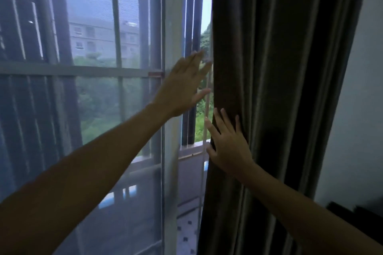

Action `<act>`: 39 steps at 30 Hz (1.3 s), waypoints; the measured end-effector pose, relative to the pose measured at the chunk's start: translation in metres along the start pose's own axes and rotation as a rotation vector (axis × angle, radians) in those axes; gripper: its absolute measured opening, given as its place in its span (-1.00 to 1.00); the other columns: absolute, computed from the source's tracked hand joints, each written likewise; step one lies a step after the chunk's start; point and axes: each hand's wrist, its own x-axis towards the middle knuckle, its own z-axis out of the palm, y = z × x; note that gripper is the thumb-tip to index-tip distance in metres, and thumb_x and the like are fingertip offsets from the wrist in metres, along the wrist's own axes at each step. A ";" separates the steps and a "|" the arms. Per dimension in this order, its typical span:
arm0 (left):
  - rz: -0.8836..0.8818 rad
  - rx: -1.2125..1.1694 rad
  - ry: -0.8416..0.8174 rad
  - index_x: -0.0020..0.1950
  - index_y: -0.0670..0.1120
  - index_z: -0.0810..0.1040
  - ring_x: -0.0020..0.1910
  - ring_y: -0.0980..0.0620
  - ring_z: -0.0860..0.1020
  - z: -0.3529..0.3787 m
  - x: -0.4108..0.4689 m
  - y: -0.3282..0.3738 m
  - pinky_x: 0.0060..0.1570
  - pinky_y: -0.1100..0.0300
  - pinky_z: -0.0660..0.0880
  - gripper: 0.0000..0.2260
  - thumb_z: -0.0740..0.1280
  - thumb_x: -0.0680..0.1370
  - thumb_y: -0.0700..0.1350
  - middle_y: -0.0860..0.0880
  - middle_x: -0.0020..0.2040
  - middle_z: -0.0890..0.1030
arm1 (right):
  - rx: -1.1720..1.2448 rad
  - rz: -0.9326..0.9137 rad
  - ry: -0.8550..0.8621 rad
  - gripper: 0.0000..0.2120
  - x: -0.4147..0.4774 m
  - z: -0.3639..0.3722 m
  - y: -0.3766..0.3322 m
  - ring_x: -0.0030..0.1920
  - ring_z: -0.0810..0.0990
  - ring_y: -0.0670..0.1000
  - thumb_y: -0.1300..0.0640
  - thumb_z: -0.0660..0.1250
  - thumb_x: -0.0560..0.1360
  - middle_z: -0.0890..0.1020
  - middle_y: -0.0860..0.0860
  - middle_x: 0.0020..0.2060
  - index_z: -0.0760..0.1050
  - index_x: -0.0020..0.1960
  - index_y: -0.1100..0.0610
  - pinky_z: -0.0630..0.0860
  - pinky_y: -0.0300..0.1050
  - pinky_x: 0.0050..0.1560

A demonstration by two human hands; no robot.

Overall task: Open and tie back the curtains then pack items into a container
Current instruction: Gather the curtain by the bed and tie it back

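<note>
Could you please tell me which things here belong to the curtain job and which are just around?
Job: dark curtain, left hand, right hand.
Just around: window frame, building outside, wall.

the left hand's fingertips are smeared with blur; the curtain runs off the top and bottom edges — a dark shape at lower right is cut off, unidentifiable.
</note>
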 end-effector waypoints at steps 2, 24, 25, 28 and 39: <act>0.042 0.016 0.010 0.57 -0.05 -0.06 0.55 -0.12 -0.01 0.018 0.017 0.008 0.49 -0.05 0.01 -0.35 0.04 0.59 0.22 -0.16 0.58 -0.06 | -0.025 0.021 0.021 -0.30 0.001 0.005 0.009 0.54 0.07 0.15 -0.03 0.29 0.46 0.18 0.17 0.52 0.16 0.53 0.12 -0.06 0.15 0.47; 0.134 -0.357 0.224 0.57 -0.11 -0.13 0.55 -0.13 -0.13 0.157 0.220 0.094 0.51 0.01 -0.06 -0.12 0.18 0.48 0.35 -0.17 0.57 -0.13 | -0.428 0.386 0.042 -0.28 0.039 0.099 0.160 0.53 0.10 0.21 0.23 0.19 0.48 -0.03 0.30 0.53 -0.07 0.53 0.37 0.10 0.02 0.50; 0.135 -0.361 0.223 0.57 -0.10 -0.15 0.55 -0.12 -0.14 0.166 0.232 0.100 0.51 0.02 -0.07 -0.12 0.18 0.48 0.35 -0.17 0.57 -0.14 | -0.453 0.391 0.031 -0.28 0.042 0.104 0.173 0.53 0.09 0.22 0.25 0.20 0.49 -0.06 0.31 0.52 -0.09 0.53 0.37 0.04 0.00 0.50; 0.121 -0.378 0.194 0.57 -0.09 -0.19 0.55 -0.11 -0.18 0.195 0.262 0.122 0.52 -0.01 -0.08 -0.11 0.19 0.48 0.34 -0.16 0.57 -0.19 | -0.507 0.377 0.041 -0.35 0.047 0.122 0.213 0.50 0.17 0.24 0.26 0.11 0.49 0.04 0.34 0.50 -0.03 0.51 0.40 0.02 0.00 0.46; 0.160 -0.450 0.151 0.56 -0.08 -0.21 0.55 -0.09 -0.22 0.289 0.373 0.217 0.53 -0.01 -0.11 -0.13 0.20 0.50 0.30 -0.15 0.56 -0.23 | -0.584 0.345 0.054 -0.38 0.046 0.166 0.364 0.50 0.12 0.28 0.17 -0.03 0.56 0.01 0.39 0.50 -0.15 0.50 0.44 0.04 0.08 0.49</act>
